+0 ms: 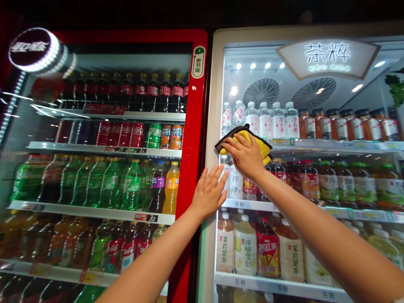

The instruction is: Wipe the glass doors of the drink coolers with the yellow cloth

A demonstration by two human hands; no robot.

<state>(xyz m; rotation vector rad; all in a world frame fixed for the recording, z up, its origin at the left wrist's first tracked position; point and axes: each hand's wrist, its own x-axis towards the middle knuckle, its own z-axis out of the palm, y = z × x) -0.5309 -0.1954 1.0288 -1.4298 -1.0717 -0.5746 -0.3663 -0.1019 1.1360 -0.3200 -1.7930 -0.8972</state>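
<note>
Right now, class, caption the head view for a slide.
Right hand holds yellow cloth at drinks fridge; left hand by its frame.

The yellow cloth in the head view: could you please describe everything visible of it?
The yellow cloth looks soft, with a dark border and a small dark loop on its upper edge. It looks partly bunched, lies tilted, and appears pressed against the pale-framed cooler door near the door's left side. The right hand covers its middle, fingers over the yellow face.

Dark background (142, 14) above red-framed glass cooler (195, 126); white-lit round sign (33, 49) at its upper left.
</note>
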